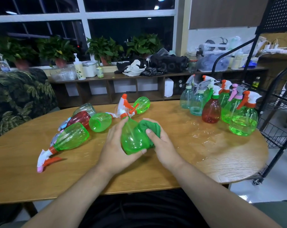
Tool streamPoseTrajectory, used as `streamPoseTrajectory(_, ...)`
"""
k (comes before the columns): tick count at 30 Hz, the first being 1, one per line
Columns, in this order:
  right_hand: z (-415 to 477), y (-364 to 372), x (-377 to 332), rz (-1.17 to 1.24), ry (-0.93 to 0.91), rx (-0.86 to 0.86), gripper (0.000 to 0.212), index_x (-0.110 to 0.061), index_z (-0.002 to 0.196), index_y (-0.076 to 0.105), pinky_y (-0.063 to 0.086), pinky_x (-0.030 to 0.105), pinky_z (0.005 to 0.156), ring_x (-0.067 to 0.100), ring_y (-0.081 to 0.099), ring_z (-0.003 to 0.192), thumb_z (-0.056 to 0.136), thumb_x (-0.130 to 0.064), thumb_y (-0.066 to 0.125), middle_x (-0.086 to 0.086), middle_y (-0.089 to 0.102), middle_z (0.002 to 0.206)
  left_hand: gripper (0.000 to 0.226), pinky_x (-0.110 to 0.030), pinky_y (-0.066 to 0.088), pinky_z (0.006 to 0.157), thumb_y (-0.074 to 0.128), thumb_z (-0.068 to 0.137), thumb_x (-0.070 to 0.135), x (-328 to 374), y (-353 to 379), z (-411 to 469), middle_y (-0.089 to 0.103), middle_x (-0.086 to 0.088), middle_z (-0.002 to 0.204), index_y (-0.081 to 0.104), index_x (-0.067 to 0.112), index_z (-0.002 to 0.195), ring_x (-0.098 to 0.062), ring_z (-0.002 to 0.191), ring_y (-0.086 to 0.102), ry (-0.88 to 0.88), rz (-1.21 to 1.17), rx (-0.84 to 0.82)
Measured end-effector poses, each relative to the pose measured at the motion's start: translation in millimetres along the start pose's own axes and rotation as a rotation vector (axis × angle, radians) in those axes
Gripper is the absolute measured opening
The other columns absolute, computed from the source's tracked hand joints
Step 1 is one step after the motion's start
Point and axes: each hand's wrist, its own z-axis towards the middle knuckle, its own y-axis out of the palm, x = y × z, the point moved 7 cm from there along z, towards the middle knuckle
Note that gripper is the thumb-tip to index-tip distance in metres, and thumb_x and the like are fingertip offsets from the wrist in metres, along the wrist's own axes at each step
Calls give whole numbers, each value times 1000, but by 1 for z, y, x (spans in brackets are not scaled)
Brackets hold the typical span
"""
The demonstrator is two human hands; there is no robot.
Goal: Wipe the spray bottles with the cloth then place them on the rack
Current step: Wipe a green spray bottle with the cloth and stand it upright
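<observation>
My left hand [116, 145] grips a green spray bottle [132, 137] around its body, above the middle of the wooden table [205, 145]. The bottle's orange collar points away from me. My right hand [161, 143] holds a folded green cloth [150, 128] pressed against the bottle's right side. Several bottles lie on their sides at the left, among them a green bottle with a white and orange trigger [70, 137] and a red bottle [79, 118]. Several upright bottles [212, 111] stand grouped at the table's right end.
A black wire rack [277, 116] on wheels stands just right of the table. A low shelf [139, 76] with potted plants, bags and containers runs along the window behind. A leaf-patterned chair [21, 96] sits at the left. The table's right part looks wet and shiny.
</observation>
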Motion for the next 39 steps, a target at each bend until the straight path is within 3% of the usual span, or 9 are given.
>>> streamPoseTrajectory(6,-1,1,2,250,131,50,34,-21,129,64,57,35,103,16,71,111,98,-34,63,-2,78,115,118,-30,37,121,98,67,53,18,10,-6,46,16,159,31,36,162,-10,147,47,84,-137,-211)
streamPoseTrajectory(10,0,-4,1,277,124,96,25,-20,126,67,55,45,106,21,71,110,102,-27,62,2,77,115,121,-24,34,122,96,71,53,14,18,-6,38,22,164,21,45,165,-6,151,41,45,-203,-325)
streamPoseTrajectory(13,3,-12,-8,179,2,121,20,-18,124,68,56,41,100,21,68,108,105,-17,63,4,74,115,121,-22,28,124,98,70,51,13,20,-3,38,14,163,25,36,166,-9,153,37,77,-116,-288)
streamPoseTrajectory(18,2,-6,-14,41,-70,35,34,-16,134,66,54,34,103,19,67,118,100,-13,63,3,72,127,114,-36,34,124,96,73,47,14,24,-4,42,5,159,32,20,163,-13,148,42,181,16,-243)
streamPoseTrajectory(23,1,0,-11,15,-52,-12,38,-14,138,63,53,31,105,16,64,121,100,-15,62,3,69,132,116,-29,32,124,91,71,60,9,20,-3,43,7,160,34,20,163,-12,147,42,160,70,-181)
streamPoseTrajectory(26,-1,0,-11,-11,-68,-22,37,-15,139,62,51,25,101,13,64,123,102,-14,61,1,68,133,114,-20,27,122,90,69,60,7,16,-2,43,13,156,35,24,163,-2,145,39,103,73,-119)
streamPoseTrajectory(29,-2,2,-9,-90,-95,-47,37,-18,140,62,49,29,109,15,62,128,103,-15,62,-1,67,136,112,-13,26,119,91,70,57,0,5,0,43,16,149,36,25,161,6,141,37,-5,41,4)
streamPoseTrajectory(34,-4,10,-9,-269,-175,-84,40,-28,138,64,38,31,121,16,53,144,101,-10,64,-8,60,147,112,-23,32,116,96,68,39,-19,-10,2,43,9,147,36,24,160,-1,136,38,-180,35,171)
streamPoseTrajectory(39,-3,6,-2,-226,-111,-69,39,-30,141,65,48,43,116,19,61,134,105,-15,62,-8,66,140,112,-11,29,113,97,65,44,-12,-7,2,48,0,143,40,22,158,-7,133,44,-90,80,137)
